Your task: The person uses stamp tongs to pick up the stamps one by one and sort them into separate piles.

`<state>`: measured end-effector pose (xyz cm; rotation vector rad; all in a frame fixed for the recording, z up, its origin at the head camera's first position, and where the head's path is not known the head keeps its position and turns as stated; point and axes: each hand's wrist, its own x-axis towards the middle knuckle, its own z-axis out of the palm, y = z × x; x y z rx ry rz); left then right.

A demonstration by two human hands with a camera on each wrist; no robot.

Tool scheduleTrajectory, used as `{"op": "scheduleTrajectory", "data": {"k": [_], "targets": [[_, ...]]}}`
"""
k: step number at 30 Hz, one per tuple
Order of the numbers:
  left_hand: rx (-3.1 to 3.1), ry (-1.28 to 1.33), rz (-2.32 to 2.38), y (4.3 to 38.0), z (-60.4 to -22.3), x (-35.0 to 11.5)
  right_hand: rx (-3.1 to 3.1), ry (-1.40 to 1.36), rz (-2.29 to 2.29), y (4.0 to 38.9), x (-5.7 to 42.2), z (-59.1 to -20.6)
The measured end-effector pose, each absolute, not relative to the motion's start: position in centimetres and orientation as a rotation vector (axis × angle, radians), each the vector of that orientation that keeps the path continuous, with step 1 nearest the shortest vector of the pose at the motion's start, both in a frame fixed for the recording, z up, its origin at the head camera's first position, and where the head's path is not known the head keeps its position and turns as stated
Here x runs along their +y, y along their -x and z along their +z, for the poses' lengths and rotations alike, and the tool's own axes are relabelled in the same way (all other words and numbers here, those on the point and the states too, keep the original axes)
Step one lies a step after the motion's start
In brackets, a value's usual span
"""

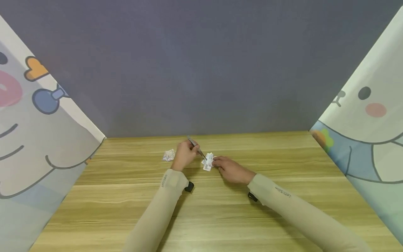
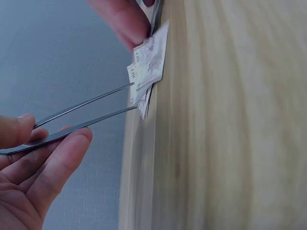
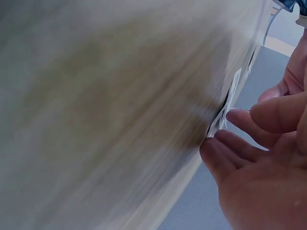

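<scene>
Tweezers (image 1: 191, 141), pinched by the left hand (image 1: 185, 154), meet printed paper slips (image 1: 208, 162) that the right hand (image 1: 232, 169) touches, fingers extended.

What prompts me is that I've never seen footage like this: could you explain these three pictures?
There is no machine here: a person's bare left hand and right hand each serve as a grip. The wide picture is taken from the person's head, looking forward and down; the two close ones are taken from the left and right wrists. On the wood-grain table lie small printed paper slips, overlapping, with another small pile to the left. The left hand holds metal tweezers, their tips at the overlapping slips. The right hand has its fingertips at those same slips; whether it pinches any is hard to tell.
</scene>
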<state>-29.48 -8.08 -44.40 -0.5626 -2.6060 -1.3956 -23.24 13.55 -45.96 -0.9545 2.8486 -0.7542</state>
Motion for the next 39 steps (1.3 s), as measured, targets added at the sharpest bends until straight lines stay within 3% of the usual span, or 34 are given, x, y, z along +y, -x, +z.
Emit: {"op": "scheduleTrajectory", "data": {"k": [10, 39], "targets": [[-2.608, 0.536, -1.430, 29.0, -43.8, -8.6, 2.870, 1.076, -0.718, 22.2, 12.8, -45.9], [-2.599, 0.549, -1.521, 29.6, -44.4, -8.0, 2.791, 1.104, -0.520, 22.1, 12.8, -45.8]]}}
